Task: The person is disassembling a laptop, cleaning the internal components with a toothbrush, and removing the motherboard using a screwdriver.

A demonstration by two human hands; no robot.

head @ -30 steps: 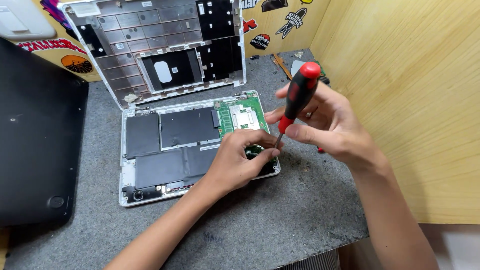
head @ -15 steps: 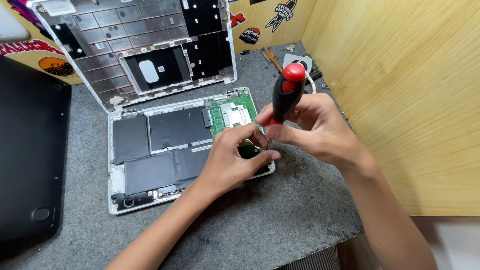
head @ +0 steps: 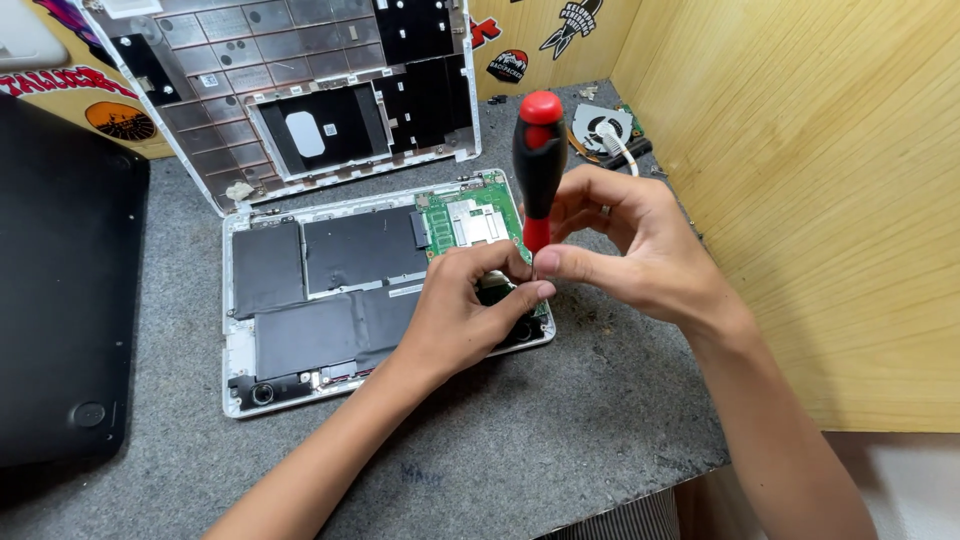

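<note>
An opened white laptop base lies on the grey mat, showing black battery cells and a green circuit board. My right hand grips a red and black screwdriver, held nearly upright with its tip down at the board's near right corner. My left hand rests on that same corner, fingertips pinched beside the screwdriver shaft. The tip and the spot under it are hidden by my fingers.
The laptop's removed top cover leans upright behind the base. A black laptop lid lies at the left. A small fan and cables sit at the back right. A wooden wall closes the right side.
The screwdriver has swung from a tilt to nearly upright. Both hands stay at the board's corner; the view has shifted so the laptop sits lower in frame.
</note>
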